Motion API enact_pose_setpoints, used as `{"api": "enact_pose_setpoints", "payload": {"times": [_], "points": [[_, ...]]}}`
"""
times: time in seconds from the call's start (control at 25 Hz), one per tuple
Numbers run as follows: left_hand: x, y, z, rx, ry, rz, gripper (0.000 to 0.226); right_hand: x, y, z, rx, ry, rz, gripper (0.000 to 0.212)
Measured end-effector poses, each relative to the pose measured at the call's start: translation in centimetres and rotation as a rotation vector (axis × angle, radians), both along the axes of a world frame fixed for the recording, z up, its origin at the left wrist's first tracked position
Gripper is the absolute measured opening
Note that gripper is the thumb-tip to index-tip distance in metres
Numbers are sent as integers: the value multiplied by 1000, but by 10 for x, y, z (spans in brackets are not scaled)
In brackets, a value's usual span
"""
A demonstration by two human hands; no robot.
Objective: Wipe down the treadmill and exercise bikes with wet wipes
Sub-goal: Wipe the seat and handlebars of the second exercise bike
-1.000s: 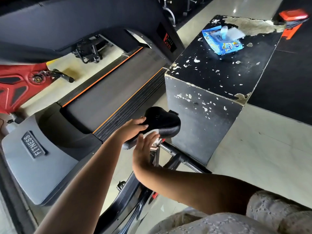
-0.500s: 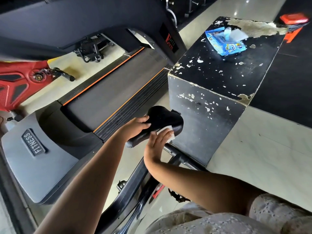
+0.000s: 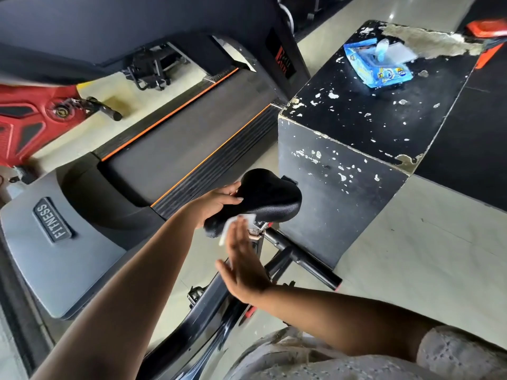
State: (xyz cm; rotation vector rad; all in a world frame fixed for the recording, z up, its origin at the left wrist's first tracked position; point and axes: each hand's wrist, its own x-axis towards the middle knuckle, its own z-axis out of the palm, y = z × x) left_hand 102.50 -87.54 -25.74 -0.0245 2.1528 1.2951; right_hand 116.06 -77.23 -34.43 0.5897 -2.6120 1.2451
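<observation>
a red bike (image 3: 24, 119) stands far left, with the treadmill (image 3: 178, 138) beside it. the left hand (image 3: 216, 201) grips the left edge of the black saddle (image 3: 269, 198), fingers curled over it. the right hand (image 3: 244, 264), fingers straight, presses a white wipe (image 3: 229, 230) against the saddle's lower side. further right, a chipped black box (image 3: 343, 160) has the wipes pack (image 3: 378, 64) on top.

Both arms reach forward; the left hand (image 3: 216, 201) grips the saddle (image 3: 271, 198), the right hand (image 3: 244, 267) lies flat, fingers straight.
</observation>
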Motion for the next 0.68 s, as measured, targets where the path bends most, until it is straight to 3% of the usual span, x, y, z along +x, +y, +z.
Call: {"api": "enact_pose_setpoints", "payload": {"times": [0.08, 0.16, 0.32, 0.44, 0.56, 0.68], "points": [[0, -5, -6, 64, -18, 28, 60, -5, 1, -11, 119, 206, 130, 70], [1, -5, -8, 113, -39, 48, 60, -23, 21, -26, 206, 331, 103, 68], [-5, -5, -9, 120, -149, 55, 63, -34, 61, -42, 263, 243, -68, 71], [-11, -2, -11, 142, -226, 78, 77, -35, 38, -24, 231, 373, 95, 74], [-9, 0, -11, 228, -237, 58, 52, -55, 43, -11, 295, 602, 275, 75], [-9, -8, -11, 284, -235, 78, 45, -72, 90, -23, 394, 599, 241, 67]]}}
